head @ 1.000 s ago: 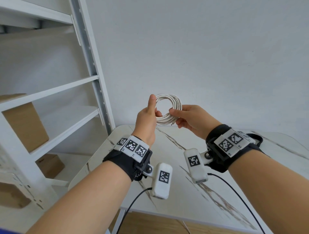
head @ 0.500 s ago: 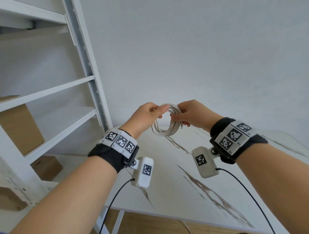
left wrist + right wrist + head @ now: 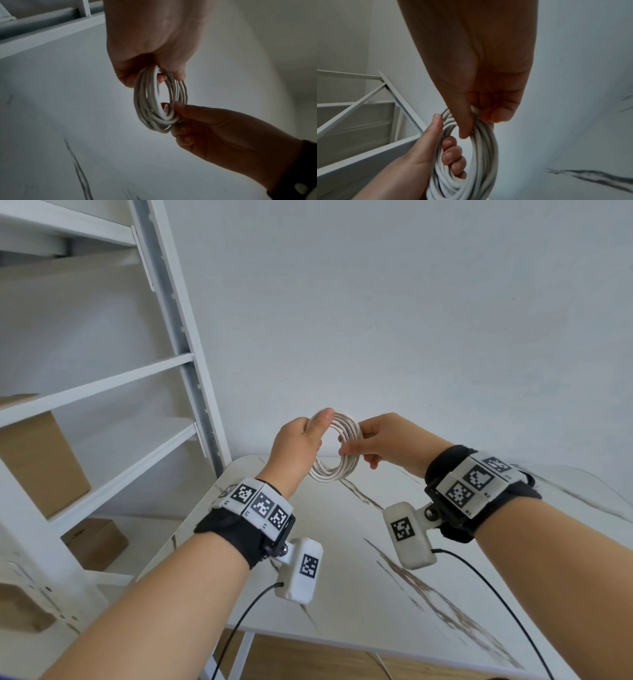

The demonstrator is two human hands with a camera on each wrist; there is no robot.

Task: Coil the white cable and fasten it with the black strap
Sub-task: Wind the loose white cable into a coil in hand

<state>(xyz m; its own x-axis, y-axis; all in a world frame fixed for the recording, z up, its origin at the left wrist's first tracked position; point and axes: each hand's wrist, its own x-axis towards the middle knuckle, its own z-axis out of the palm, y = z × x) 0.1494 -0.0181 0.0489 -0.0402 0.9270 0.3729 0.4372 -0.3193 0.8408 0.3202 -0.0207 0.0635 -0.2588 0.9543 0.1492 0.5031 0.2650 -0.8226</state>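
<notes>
The white cable [image 3: 337, 453] is wound into a round coil of several loops, held in the air above the far end of the table. My left hand [image 3: 301, 440] grips the coil's left side, fingers curled through the ring and thumb along the outside. My right hand [image 3: 373, 440] pinches the right side between thumb and fingers. The left wrist view shows the coil [image 3: 159, 102] edge-on between both hands; the right wrist view shows the coil [image 3: 481, 155] with left fingers through it. No black strap shows in any view.
A white marble-patterned table [image 3: 394, 577] lies below the hands. White metal shelving [image 3: 113, 419] stands at the left with cardboard boxes [image 3: 41, 453] on and under it. A plain white wall is behind. Black wrist-camera cords [image 3: 496, 594] hang from both wrists.
Both hands have kept hold of the coil while turning it. It dropped lower half a second ago and is now raised again, with the left thumb up along its rim.
</notes>
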